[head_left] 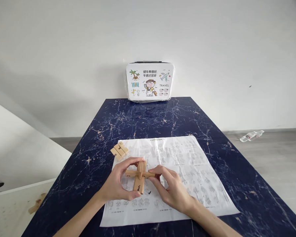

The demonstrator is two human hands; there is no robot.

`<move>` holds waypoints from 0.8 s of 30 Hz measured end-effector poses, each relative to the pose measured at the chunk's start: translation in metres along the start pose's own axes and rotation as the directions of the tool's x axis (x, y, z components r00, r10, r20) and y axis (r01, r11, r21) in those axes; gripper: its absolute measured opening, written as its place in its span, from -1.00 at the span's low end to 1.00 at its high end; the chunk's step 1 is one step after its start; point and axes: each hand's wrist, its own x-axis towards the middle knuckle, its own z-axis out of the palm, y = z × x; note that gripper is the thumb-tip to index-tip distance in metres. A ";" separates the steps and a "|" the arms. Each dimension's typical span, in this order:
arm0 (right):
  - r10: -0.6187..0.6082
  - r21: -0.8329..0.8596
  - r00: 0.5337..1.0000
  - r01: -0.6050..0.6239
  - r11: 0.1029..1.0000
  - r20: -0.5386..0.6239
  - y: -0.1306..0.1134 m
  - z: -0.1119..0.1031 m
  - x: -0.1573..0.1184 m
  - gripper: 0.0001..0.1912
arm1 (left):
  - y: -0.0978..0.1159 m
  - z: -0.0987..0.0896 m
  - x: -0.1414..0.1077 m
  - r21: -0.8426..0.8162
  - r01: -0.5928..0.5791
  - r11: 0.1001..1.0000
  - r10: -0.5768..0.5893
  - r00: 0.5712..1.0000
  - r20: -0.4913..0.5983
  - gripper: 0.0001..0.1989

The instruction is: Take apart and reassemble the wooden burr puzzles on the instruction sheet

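A wooden burr puzzle point(139, 177), made of crossing wooden bars with black marks, is held just above a printed sheet. My left hand point(120, 181) grips it by the upright bar, thumb at the near end and fingers at the far end. From the other side my right hand point(171, 187) pinches the right end of the crosswise bar between thumb and forefinger. Under both hands lies the white instruction sheet point(182, 158), covered with small grey diagrams. Several notched wooden pieces point(119, 150) rest together at the sheet's far left corner.
A white case point(150, 80) with cartoon prints stands at the back of the dark blue marbled table point(148, 121), against the wall. Plastic bottles point(251, 135) lie on the floor at right. More wooden pieces point(36, 204) sit on a low white surface at lower left.
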 end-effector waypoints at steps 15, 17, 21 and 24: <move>-0.003 -0.060 0.997 -0.002 0.998 -0.080 0.009 0.004 0.000 -0.89 | -0.005 0.006 -0.003 0.036 -0.039 0.999 0.041 0.996 -0.075 -0.06; -0.008 -0.086 0.996 0.000 0.996 -0.091 0.009 0.003 0.001 -0.89 | -0.005 0.006 -0.004 0.051 -0.029 0.998 0.031 0.998 -0.055 -0.07; -0.037 -0.158 0.990 0.015 0.987 -0.138 0.011 0.000 0.003 -0.89 | -0.002 0.012 -0.004 0.095 -0.007 0.995 0.013 0.997 -0.072 -0.02; -0.056 -0.199 0.980 0.017 0.980 -0.190 0.014 -0.002 0.005 -0.90 | -0.001 0.018 -0.003 0.124 -0.029 0.992 0.065 0.954 -0.292 -0.28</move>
